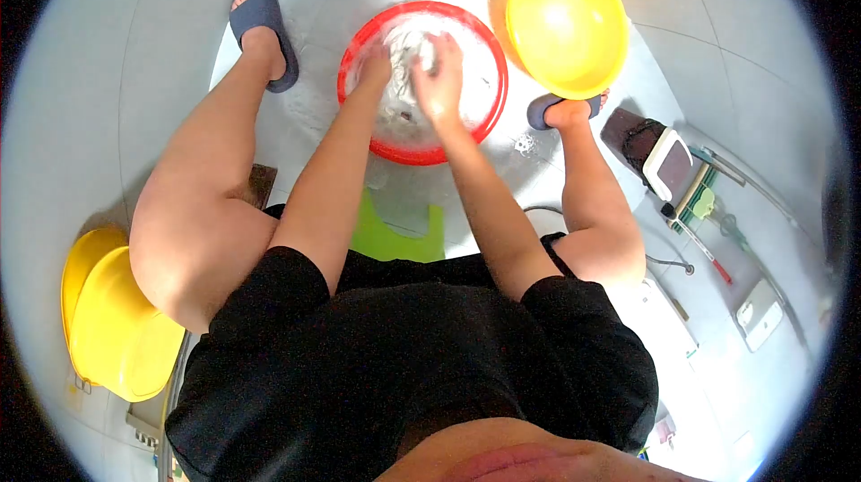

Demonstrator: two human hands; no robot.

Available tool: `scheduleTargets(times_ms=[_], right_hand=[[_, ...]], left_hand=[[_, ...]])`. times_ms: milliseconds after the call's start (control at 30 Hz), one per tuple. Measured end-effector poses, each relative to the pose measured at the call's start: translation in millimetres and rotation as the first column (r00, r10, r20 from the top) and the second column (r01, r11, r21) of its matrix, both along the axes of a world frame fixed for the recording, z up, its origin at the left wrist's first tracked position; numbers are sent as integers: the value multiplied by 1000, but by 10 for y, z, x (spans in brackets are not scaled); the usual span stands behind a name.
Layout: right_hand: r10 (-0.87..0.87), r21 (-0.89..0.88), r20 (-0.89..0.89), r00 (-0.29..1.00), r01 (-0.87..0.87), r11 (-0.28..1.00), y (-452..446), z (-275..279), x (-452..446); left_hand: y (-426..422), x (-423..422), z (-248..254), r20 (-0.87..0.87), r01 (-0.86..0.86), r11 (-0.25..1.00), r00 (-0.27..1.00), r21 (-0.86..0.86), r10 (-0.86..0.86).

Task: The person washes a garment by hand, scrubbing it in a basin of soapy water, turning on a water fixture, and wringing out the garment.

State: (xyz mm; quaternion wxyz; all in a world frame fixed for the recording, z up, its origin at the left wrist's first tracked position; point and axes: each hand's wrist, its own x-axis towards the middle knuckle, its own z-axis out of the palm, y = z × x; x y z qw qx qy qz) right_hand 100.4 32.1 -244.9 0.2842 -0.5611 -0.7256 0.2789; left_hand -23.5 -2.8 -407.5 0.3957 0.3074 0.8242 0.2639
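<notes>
A red basin [503, 78] stands on the floor between my feet, with sudsy water inside. In it lies a bunched white cloth [405, 43], partly covered by foam. My left hand [373, 68] is closed on the left side of the cloth, its fingertips hidden in cloth and suds. On the other side, my right hand [439, 77] grips the cloth between its thumb and curved fingers. The hands are a little apart, with cloth showing between them. A small dark patch shows in the basin just below the cloth.
A yellow basin [567, 25] sits at the upper right beside my slippered foot. More yellow basins [126, 321] lean at the left wall. Under me is a green plastic stool [390, 235]. A brush with a red handle [708, 253] and racks line the right wall. Foam spots the floor.
</notes>
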Motion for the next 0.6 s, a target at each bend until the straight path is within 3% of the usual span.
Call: scheduleTargets(times_ms=[33,67,100,167,233,267,300,333,367,400,467,500,533,567,600], right_hand=[[86,-18,54,995,-86,996,-128,25,-105],[173,-40,106,979,-169,985,-221,21,-180],[167,-45,114,979,-163,986,-249,-31,-209],[260,-151,312,914,-222,963,-288,-192,-195],[288,-228,379,880,-213,950,-175,-402,-182],[322,-297,445,835,-202,933,-89,-525,-191],[341,-245,504,794,-247,937,-2,-873,-148],[341,-247,496,798,-246,937,123,-865,-196],[398,-551,400,826,-131,824,277,-743,-252],[417,-794,294,860,-23,607,404,-679,-245],[472,-824,237,849,-81,561,635,-905,-31],[529,-850,177,830,-141,507,722,-949,74],[530,-846,183,828,-142,513,766,-806,144],[312,-758,136,940,-104,644,778,-658,228],[85,-663,50,995,-31,748,731,-516,286]], left_hand=[[-92,88,-204,172,-93,984,978,-154,120],[-137,106,-220,174,-92,983,978,-158,119],[-222,180,-177,336,-189,962,909,-195,247],[-488,313,10,592,-345,881,653,-324,473],[-700,233,128,714,-446,753,298,-483,634],[-750,212,162,704,-449,751,309,-485,639],[-770,252,203,709,-515,717,264,-469,654],[-781,276,217,719,-577,681,216,-452,661],[-767,305,-4,788,-612,675,134,-411,602],[-706,318,93,788,-610,678,136,-411,600],[-485,316,422,668,-682,692,402,-238,626],[-447,292,428,673,-683,692,401,-233,621],[-411,240,390,494,-516,830,675,-214,548],[-381,198,356,283,-323,914,878,-246,386],[-383,196,324,288,-328,913,875,-242,390]])
